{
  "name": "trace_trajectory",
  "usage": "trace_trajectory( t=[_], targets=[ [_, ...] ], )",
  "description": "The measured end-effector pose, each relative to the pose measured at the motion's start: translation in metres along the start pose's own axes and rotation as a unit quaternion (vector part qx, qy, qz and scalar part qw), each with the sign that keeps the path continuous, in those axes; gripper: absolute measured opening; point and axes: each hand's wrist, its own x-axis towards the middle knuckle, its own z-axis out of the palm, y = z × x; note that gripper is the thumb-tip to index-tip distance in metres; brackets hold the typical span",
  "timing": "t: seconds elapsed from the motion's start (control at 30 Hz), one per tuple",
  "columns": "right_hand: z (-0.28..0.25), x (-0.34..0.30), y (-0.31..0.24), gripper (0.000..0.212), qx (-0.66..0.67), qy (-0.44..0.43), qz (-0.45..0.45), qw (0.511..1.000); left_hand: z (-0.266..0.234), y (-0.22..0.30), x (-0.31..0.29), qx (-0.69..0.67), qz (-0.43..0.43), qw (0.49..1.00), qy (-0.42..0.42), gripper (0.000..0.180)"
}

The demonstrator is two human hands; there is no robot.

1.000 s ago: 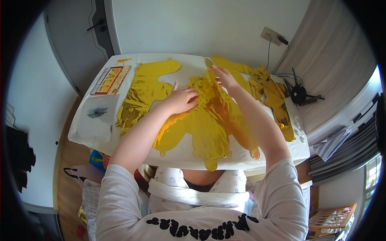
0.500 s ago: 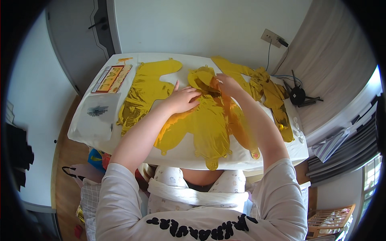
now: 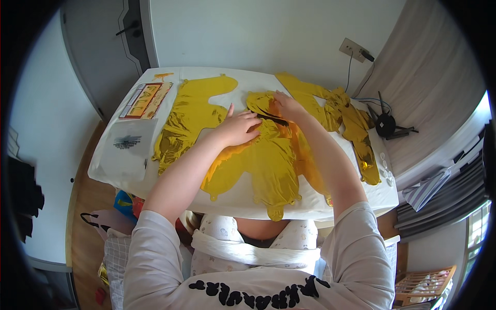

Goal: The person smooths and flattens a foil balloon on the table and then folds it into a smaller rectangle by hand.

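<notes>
A flat gold foil balloon (image 3: 274, 175) lies in the middle of the white-covered table, its rounded lobes reaching the front edge. My left hand (image 3: 239, 129) rests on its left upper part, thumb raised and fingers spread. Beyond it, my right hand (image 3: 290, 107) lies against the balloon's folded, rounded top, fingers stretched along the foil; their undersides are hidden. A dark gap in the fold shows between the two hands. Orange reflections run along the crumpled foil beside both forearms. To the left, another flat gold foil balloon (image 3: 191, 113) is spread out.
More crumpled gold foil (image 3: 356, 129) covers the table's right side. A printed package (image 3: 146, 101) and a clear plastic sheet (image 3: 126, 147) lie at left. A black router (image 3: 385, 124) with cables stands beyond the right edge. Small white discs (image 3: 386, 170) sit near that edge.
My right hand has moved slightly away from me, and the folded foil top under it lies flatter, with the dark gap wider. My left hand has stayed nearly in place.
</notes>
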Motion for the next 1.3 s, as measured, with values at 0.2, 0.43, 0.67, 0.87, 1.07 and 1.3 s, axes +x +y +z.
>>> trace_trajectory(
  t=[0.2,0.43,0.67,0.87,1.07,1.3],
  targets=[
    [0.018,0.01,-0.018,0.056,-0.058,-0.036,0.027,0.997,0.001,-0.002,-0.001,0.004,-0.003,1.0,-0.001,0.05],
    [0.025,0.007,-0.03,0.064,-0.078,-0.077,0.026,0.994,0.001,-0.005,-0.004,0.0,-0.008,1.0,0.005,0.05],
    [0.022,0.008,-0.002,0.067,0.142,0.0,0.027,0.99,0.003,-0.002,-0.001,0.003,0.004,1.0,0.012,0.051],
    [0.017,0.007,-0.023,0.071,-0.009,-0.033,0.04,0.999,0.005,-0.008,-0.002,0.008,-0.001,1.0,0.01,0.053],
    [0.019,-0.003,-0.033,0.072,-0.123,-0.088,0.028,0.988,0.005,-0.006,0.001,-0.004,0.003,1.0,0.012,0.053],
    [0.026,-0.002,-0.033,0.076,-0.133,-0.067,0.04,0.988,0.002,-0.006,-0.002,-0.005,-0.005,1.0,0.007,0.053]
  ],
)
